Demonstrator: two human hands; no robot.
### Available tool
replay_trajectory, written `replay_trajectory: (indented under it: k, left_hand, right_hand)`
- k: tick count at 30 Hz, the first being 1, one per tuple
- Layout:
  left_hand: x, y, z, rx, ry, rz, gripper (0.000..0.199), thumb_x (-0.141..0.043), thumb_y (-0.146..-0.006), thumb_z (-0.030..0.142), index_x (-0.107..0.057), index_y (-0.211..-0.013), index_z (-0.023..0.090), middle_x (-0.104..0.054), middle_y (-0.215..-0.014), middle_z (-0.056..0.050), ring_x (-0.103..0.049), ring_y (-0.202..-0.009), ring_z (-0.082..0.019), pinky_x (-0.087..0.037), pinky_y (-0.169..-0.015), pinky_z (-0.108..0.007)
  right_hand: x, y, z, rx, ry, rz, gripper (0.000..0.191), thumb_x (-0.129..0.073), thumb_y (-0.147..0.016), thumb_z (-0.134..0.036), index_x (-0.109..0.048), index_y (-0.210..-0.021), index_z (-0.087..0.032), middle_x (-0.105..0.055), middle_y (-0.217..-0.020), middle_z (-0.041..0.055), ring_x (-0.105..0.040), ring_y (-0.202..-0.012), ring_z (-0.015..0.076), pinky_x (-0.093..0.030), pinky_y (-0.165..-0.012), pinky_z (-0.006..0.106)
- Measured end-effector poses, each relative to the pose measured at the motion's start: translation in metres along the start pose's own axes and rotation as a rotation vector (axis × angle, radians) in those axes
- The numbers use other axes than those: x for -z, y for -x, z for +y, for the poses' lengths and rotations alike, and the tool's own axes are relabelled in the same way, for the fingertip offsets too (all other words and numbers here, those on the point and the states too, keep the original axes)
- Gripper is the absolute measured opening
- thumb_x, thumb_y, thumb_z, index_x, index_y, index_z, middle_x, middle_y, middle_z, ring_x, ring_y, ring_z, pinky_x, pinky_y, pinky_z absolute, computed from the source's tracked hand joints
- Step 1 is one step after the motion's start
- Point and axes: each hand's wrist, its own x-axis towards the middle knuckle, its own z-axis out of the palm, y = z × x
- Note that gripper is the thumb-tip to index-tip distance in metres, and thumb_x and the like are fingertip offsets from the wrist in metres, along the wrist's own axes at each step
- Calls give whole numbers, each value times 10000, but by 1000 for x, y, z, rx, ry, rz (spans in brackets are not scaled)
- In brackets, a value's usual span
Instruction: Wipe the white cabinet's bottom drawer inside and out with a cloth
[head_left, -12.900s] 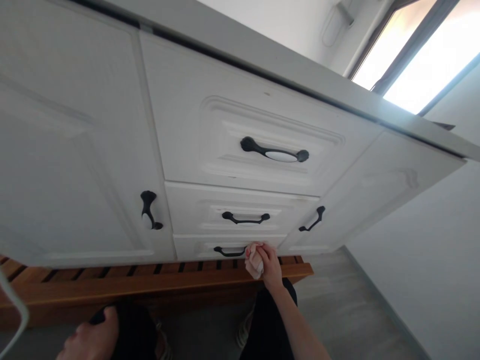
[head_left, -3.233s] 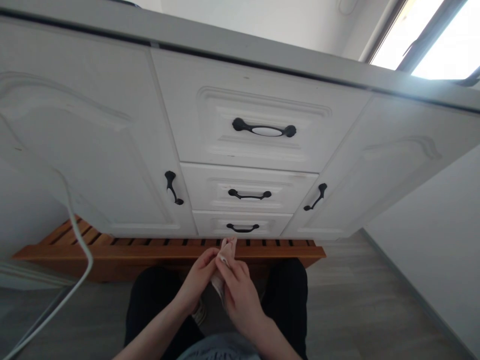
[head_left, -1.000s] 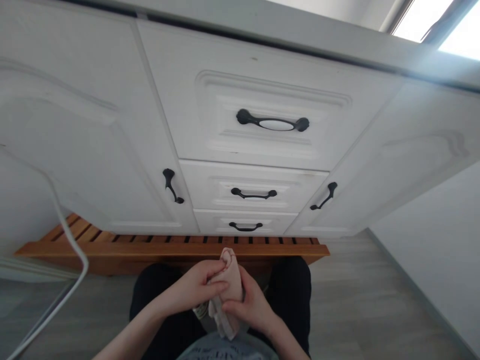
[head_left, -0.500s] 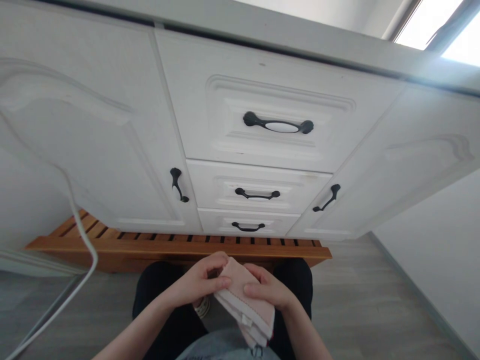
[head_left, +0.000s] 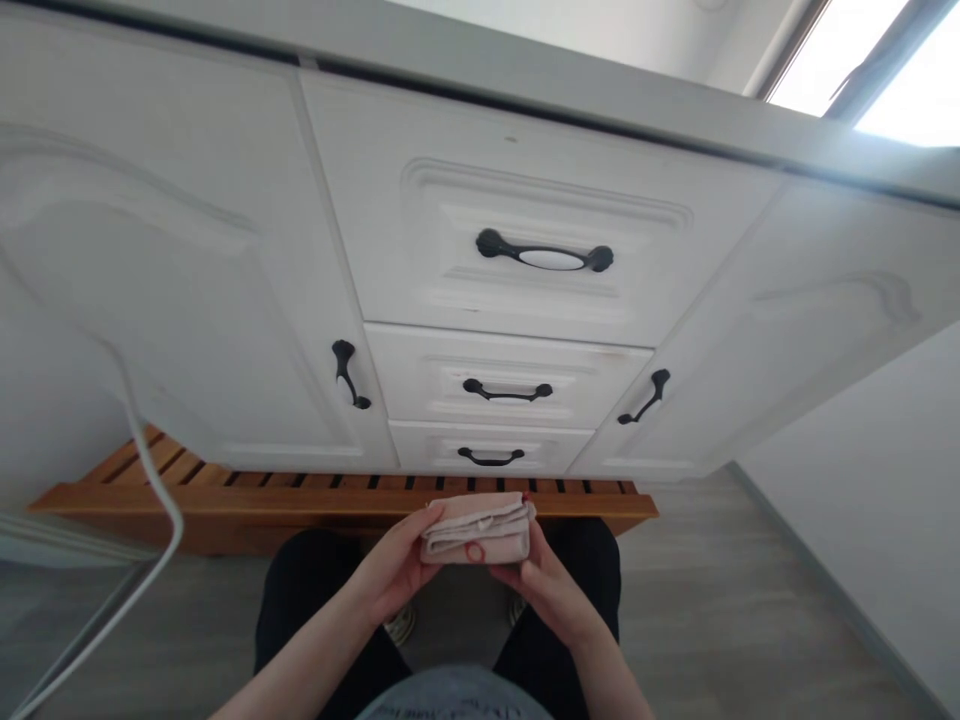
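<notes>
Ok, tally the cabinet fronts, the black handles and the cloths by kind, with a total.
Drawer fronts: 3 (top, middle, bottom)
Door fronts: 2 (left door, right door)
Black handles: 5 ()
Pink folded cloth: 1, held by the left hand and right hand
Total: 11

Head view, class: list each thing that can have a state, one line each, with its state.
Cloth: folded, held in both hands.
Left hand: gripping the cloth.
Right hand: gripping the cloth.
Top drawer: shut.
Middle drawer: shut.
Bottom drawer: shut.
Left door: shut.
Right door: shut.
</notes>
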Motion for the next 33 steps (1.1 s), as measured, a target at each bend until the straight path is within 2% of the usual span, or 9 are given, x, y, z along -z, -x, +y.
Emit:
replay_trajectory:
  k: [5,10,15,18,21,24,27,30,33]
  left_hand:
    - [-14,6,-2,128,69,-11,246,-623,-950,227,-652,-1144,78,-772,-967,-116,-748,-773,-172,-618,-717,-256]
    - [-11,6,2,197,126,-35,343,-602,-972,282,-599,-1249,79,-768,-994,-131,-756,-819,-196,-618,-706,-275]
    - [-8,3,-2,211,129,-18,342,-660,-941,298,-609,-1210,93,-753,-1024,-133,-749,-870,-203,-617,-735,-284]
    - [-7,2,-8,122,73,19,286,-739,-881,264,-641,-1119,139,-744,-949,-73,-727,-782,-154,-593,-669,-236]
    - [-5,2,-12,2,8,12,267,-807,-809,208,-663,-1031,172,-729,-887,-24,-704,-739,-124,-587,-668,-222]
    - [-4,5,-13,-30,-38,-9,296,-832,-776,191,-677,-1027,162,-740,-927,-47,-709,-783,-137,-604,-722,-249]
    - [-4,6,-13,-49,-77,0,337,-857,-741,212,-693,-1030,155,-742,-933,-58,-709,-799,-148,-605,-752,-262]
    - [-1,3,-17,-125,-148,40,400,-909,-675,293,-706,-996,167,-728,-883,-26,-678,-768,-130,-577,-725,-239]
    - [3,-4,-27,-223,-277,96,514,-923,-632,444,-701,-1011,175,-726,-903,-15,-658,-796,-139,-539,-709,-233]
  right_hand:
    - [-11,-10,6,81,39,238,954,-885,-650,-407,-420,-1470,-257,-639,-1378,110,-588,-1280,290,-410,-1142,520]
    - [-4,-20,-1,99,-136,376,800,-798,-646,-212,-527,-1394,-300,-670,-1299,43,-656,-1090,230,-547,-946,408]
    - [0,-16,3,81,-151,362,643,-824,-716,-317,-591,-1314,-291,-687,-1251,43,-671,-1041,212,-560,-912,391]
    - [1,-15,8,65,-100,434,508,-808,-754,-436,-643,-1203,-263,-716,-1156,46,-681,-980,205,-571,-849,366]
    - [3,-16,5,74,-78,518,519,-827,-697,-487,-677,-1128,-240,-739,-1057,56,-691,-881,216,-570,-749,347]
    - [7,-17,-5,111,-17,475,571,-864,-634,-409,-679,-1146,-238,-740,-1125,79,-697,-966,255,-574,-823,391]
    - [11,-15,-18,160,205,541,486,-791,-717,-412,-678,-1155,-235,-729,-1172,102,-677,-1076,294,-538,-965,493]
    - [6,-9,-29,411,694,667,424,-660,-863,-405,-662,-1260,-254,-651,-1350,115,-564,-1296,308,-384,-1156,567]
    - [-13,-6,-28,521,1132,411,719,-726,-841,-359,-468,-1512,-336,-460,-1584,66,-345,-1499,322,-230,-1251,587]
